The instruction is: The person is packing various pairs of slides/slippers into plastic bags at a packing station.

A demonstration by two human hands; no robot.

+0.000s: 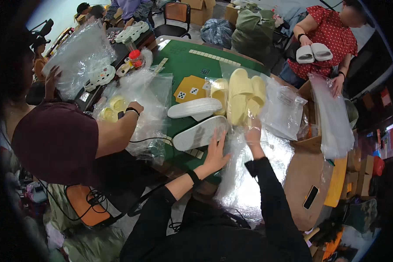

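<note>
My left hand [216, 153] is open, its fingers spread at the near end of a white slide sandal [196, 133] lying sole up. A second white slide [194, 108] rests just beyond it. My right hand [253, 132] is closed at the lower end of a pair of pale yellow slides [239, 94], partly hidden by glossy clear film. Another yellow slide [220, 94] lies left of that pair, partly under plastic. A stack of clear plastic bags [253, 174] spreads beneath my right forearm.
Green mahjong table [183, 54] with rows of tiles [214, 57]. On the left, a person in maroon [59, 139] handles bagged yellow footwear [116, 105]. At far right, a person in red [323, 56] holds white slides [314, 52] beside a cardboard box [308, 142]. A phone [310, 197] lies near right.
</note>
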